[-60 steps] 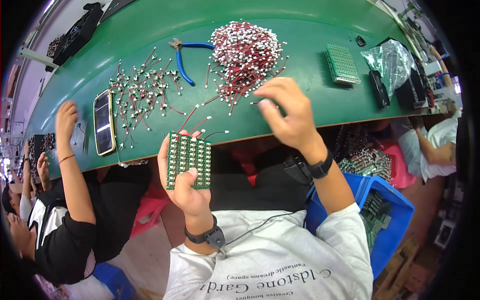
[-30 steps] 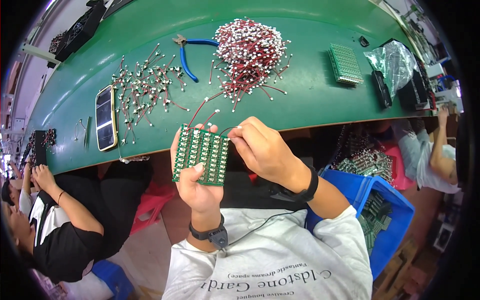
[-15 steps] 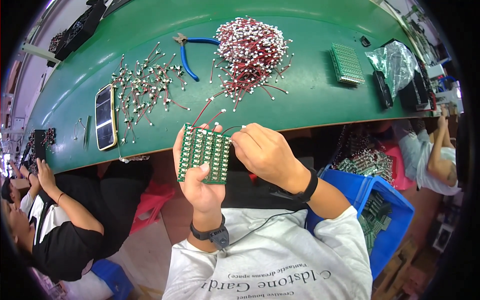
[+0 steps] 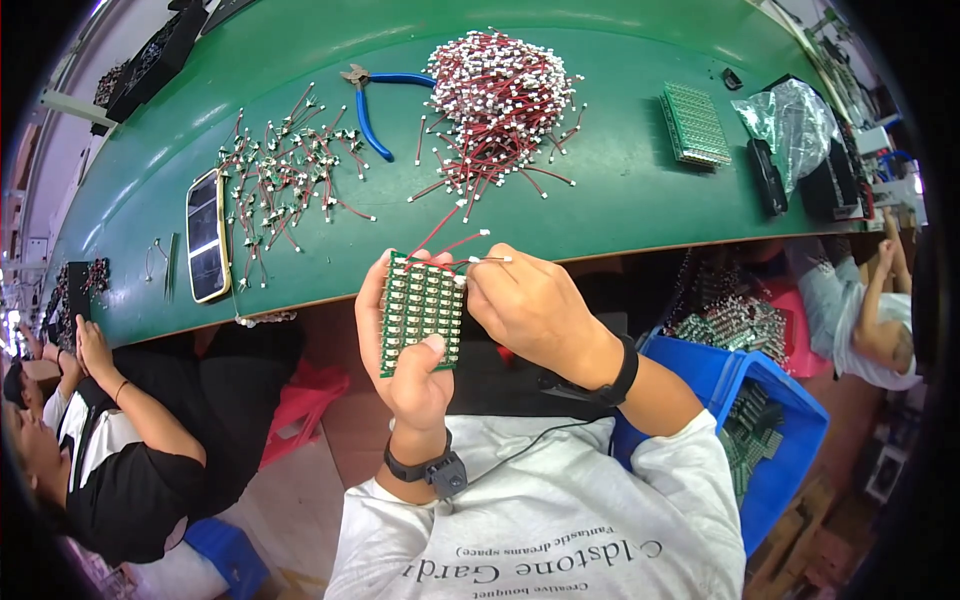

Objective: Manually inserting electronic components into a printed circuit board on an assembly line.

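Observation:
My left hand (image 4: 413, 388) grips a green circuit board panel (image 4: 422, 312) from below, thumb on its face, above my lap at the bench edge. Rows of small white parts cover the panel. Several red wires with white connectors (image 4: 462, 240) stick out from its far edge. My right hand (image 4: 535, 305) is closed in a pinch at the panel's far right corner, on a wire lead (image 4: 490, 260) with a white end. Its fingertips partly hide the contact point. Beyond the hands, a large heap of red wire leads (image 4: 505, 95) lies on the green bench (image 4: 615, 200).
Blue-handled cutters (image 4: 370, 115) lie by the heap. Wired small boards (image 4: 290, 165) are scattered left, beside a phone (image 4: 208, 235). Stacked panels (image 4: 695, 125) and a plastic bag (image 4: 790, 125) sit at right. A blue crate (image 4: 785, 400) stands by my right elbow; a co-worker (image 4: 140, 430) sits left.
The panel and my left hand have shifted slightly right and the panel has tilted. The protruding wires have swung right, while my right hand stays at the far right corner.

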Tool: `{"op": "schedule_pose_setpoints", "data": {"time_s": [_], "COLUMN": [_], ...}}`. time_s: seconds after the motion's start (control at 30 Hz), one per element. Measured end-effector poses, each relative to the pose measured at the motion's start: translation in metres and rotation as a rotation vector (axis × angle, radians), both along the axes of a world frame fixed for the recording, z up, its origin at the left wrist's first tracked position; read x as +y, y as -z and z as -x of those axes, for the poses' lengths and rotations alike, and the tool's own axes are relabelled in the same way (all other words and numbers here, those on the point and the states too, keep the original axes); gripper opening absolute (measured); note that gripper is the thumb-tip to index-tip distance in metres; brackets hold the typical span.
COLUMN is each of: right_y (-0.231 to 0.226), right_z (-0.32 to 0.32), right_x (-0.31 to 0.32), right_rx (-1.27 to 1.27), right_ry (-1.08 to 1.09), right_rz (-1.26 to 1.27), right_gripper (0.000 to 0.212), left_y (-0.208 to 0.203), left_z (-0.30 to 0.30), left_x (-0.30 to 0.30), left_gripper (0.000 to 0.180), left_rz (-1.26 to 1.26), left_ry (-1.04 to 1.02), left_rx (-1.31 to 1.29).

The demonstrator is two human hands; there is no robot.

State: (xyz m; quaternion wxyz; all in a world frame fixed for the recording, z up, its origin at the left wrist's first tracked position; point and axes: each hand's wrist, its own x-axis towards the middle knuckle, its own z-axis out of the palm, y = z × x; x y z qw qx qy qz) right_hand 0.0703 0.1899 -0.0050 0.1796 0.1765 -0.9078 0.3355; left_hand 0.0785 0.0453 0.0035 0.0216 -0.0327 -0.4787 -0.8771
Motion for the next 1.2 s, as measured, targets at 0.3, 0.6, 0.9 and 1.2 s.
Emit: {"op": "schedule_pose_setpoints", "data": {"time_s": [0.3,0.6,0.9,1.2], "right_y": [-0.007,0.006,-0.001,-0.013], "right_z": [-0.002,0.0,0.061,0.087], "right_x": [0.007,0.002,0.028,0.02], "right_rx": [0.101,0.183,0.106,0.126], "right_ry": [-0.005,-0.011,-0.023,-0.219], "right_rz": [-0.261,-0.134,-0.024,0.161], "right_gripper": [0.01,0.011,0.019,0.015], "left_y": [-0.004,0.0,0.007,0.016], "left_z": [-0.001,0.001,0.01,0.006], "left_x": [0.0,-0.013,-0.035,-0.039], "left_gripper": [0.084,0.083,0.078,0.073], "left_rz": [0.081,-0.059,-0.129,-0.122], "left_ry": [0.023,0.113,-0.159,-0.106], "left_rx": [-0.013,-0.03,-0.087,-0.084]}}
